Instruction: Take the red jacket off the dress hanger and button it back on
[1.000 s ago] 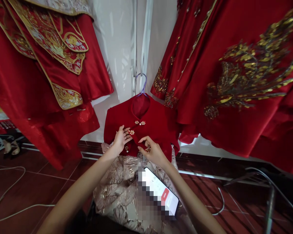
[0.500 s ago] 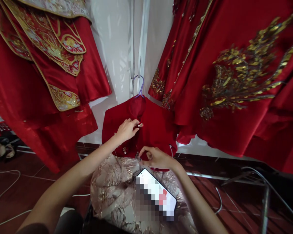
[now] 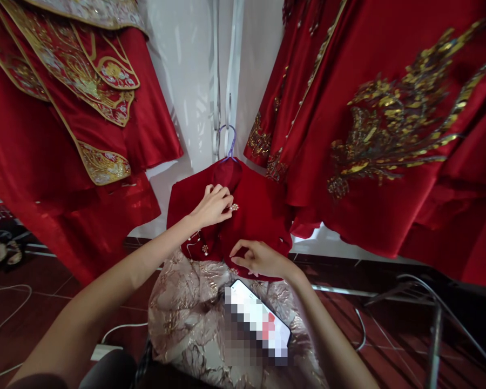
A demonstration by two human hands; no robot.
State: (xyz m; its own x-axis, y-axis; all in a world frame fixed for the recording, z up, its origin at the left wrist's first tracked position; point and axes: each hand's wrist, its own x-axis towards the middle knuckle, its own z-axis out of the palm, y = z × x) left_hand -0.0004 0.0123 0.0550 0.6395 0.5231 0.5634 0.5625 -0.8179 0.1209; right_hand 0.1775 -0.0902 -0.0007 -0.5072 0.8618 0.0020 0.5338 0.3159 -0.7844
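So the red jacket [image 3: 263, 213] is hanging low in the middle, right in front of the person, on a purple hanger [image 3: 234, 141]. The left hand [image 3: 214, 205] is sitting at its collar, fingers bent in over the sparkly clasp [image 3: 235, 207]; can't tell if they're actually pinching it, since the tips are partly hidden. The right hand [image 3: 263, 259] is hovering or resting by the hem, thumb and index curving toward each other, but I can't tell if they're gripping any cloth. Another jewelled button [image 3: 204, 249] is showing lower down, left of the clasp.

As for writing: the phone [image 3: 282, 327] is lying on the shiny cloth [image 3: 194, 310], screen lit, with a red patch showing, but pixelation is covering most of it and what's left is too small to read. Gold-trimmed red outfits [image 3: 156, 121] are hanging on both sides.
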